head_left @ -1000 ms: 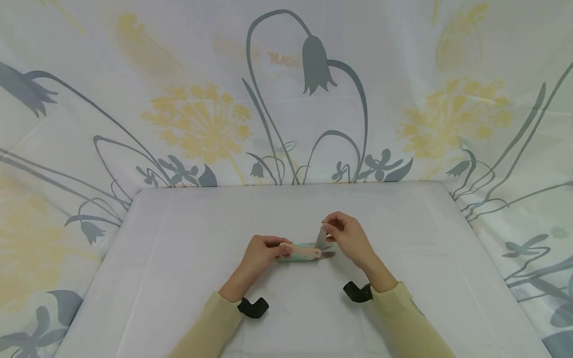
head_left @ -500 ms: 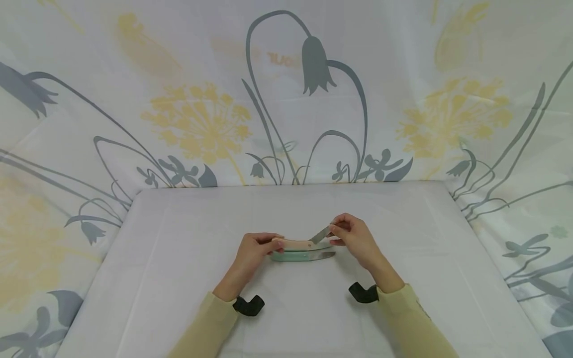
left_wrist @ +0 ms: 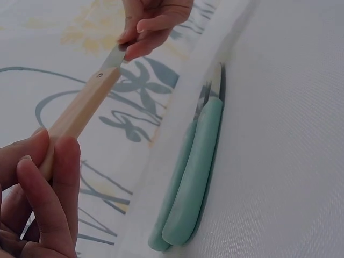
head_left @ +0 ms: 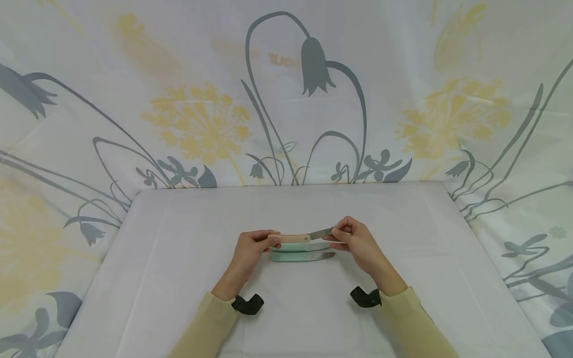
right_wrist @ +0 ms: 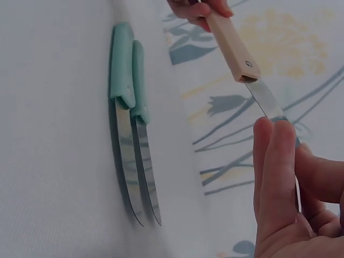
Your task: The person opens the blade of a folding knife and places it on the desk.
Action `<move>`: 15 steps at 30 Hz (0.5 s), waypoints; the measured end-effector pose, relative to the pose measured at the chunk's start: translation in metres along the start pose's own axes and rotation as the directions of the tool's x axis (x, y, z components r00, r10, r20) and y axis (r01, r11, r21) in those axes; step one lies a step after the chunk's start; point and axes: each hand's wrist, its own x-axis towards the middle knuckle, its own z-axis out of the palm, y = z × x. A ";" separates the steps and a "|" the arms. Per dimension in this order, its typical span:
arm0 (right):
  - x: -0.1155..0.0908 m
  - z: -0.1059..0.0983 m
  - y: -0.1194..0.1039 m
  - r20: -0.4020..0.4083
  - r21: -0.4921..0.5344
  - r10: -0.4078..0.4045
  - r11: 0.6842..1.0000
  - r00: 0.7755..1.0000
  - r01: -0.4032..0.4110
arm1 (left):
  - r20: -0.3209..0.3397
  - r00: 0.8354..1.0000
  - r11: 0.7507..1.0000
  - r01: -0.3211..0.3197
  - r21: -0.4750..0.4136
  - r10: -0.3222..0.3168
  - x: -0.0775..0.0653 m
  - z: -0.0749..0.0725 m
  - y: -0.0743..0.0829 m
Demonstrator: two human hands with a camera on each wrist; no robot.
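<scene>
My left hand (head_left: 249, 252) pinches the end of the beige handle of a folding knife (left_wrist: 86, 102), above the table. At the other end my right hand (head_left: 359, 248) pinches its blade (right_wrist: 266, 99) between thumb and fingers, hiding the tip. The blade extends out nearly in line with the handle. Just below the held knife, two green-handled folding knives lie side by side on the white cloth, blades out and pointing right: a nearer green knife (head_left: 293, 256) and a farther green knife (right_wrist: 139, 80).
A white cloth covers the table (head_left: 188, 219). Behind it and at both sides hangs a flower-printed curtain (head_left: 286, 114). Black wrist mounts (head_left: 248, 304) jut from both sleeves.
The beige knife's blade has swung from steeply raised to nearly straight with its handle. Both hands have moved slightly apart, and the beige knife has shifted back, uncovering the green knives.
</scene>
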 end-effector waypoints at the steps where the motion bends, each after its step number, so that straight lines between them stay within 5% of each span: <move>1: 0.000 0.000 0.001 0.003 0.021 0.000 1.000 1.000 0.000 | -0.004 1.000 1.000 0.000 -0.004 0.000 0.000 0.000 0.000; 15: -0.004 0.001 0.006 0.009 0.260 0.000 0.966 1.000 -0.002 | -0.029 0.999 0.999 0.014 -0.036 -0.015 0.002 0.002 0.000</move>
